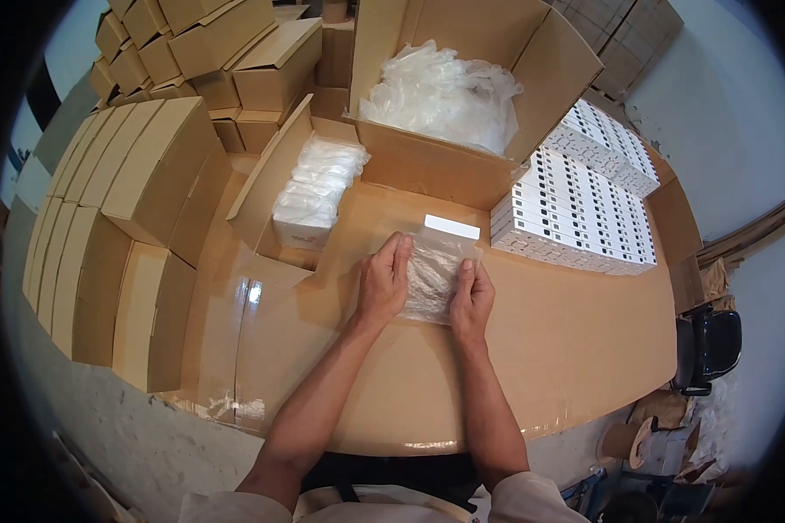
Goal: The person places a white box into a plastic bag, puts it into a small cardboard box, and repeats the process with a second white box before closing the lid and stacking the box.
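A clear plastic bag (431,283) is stretched between my two hands over the cardboard-covered table. My left hand (383,281) pinches its left edge, thumb on top. My right hand (473,300) grips the right edge in the same way. At the bag's far end a small white box (451,227) sticks out, its lower part overlapped by the film. To the left, an open carton (270,205) holds a row of bagged white boxes (318,187).
A large open carton (427,161) full of loose plastic bags (445,96) stands at the back. Stacked white boxes (576,209) with dark markings are at the right. Brown cartons (139,174) line the left side, with more piled behind. A black chair (711,349) stands off the right edge.
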A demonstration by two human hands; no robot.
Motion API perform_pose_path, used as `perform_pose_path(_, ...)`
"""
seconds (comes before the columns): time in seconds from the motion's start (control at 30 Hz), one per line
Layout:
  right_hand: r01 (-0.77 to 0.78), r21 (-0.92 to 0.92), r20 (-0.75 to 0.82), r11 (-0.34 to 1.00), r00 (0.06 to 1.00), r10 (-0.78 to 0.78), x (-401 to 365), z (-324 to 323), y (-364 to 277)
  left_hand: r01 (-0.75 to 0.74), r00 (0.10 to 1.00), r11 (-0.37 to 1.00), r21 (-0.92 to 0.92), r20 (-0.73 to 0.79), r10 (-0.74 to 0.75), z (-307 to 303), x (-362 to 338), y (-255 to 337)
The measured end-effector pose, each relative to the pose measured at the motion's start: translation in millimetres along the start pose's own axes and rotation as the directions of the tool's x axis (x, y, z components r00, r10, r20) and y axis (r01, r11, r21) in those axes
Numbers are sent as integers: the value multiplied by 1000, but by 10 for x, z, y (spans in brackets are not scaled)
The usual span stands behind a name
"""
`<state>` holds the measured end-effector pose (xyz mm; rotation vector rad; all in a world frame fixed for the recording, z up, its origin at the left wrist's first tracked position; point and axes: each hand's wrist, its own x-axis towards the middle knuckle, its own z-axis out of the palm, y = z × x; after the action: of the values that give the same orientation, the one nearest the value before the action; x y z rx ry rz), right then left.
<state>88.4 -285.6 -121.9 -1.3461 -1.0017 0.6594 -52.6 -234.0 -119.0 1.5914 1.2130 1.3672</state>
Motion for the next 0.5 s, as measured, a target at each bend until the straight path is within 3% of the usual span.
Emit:
perform_pose_path(0.2,79,-64,-17,995,997,-80,-48,74,17,39,999,999,-17,-2,-39,-52,6,121)
perform_pose_path(0.3,112,-119,-65,987,991,-120,-5,19,20,241,965,961,-134,141,-223,-34,-69,171)
perform_pose_path(0.4,123,-114,-103,986,986,-135,20,-9,23,97,993,994,-54,78,-92,50,-95,74)
perform_pose_path(0.5,131,-120,-93,984,985,-143,30,-29,36,100,993,995,-19,63,-99,19,-53,22)
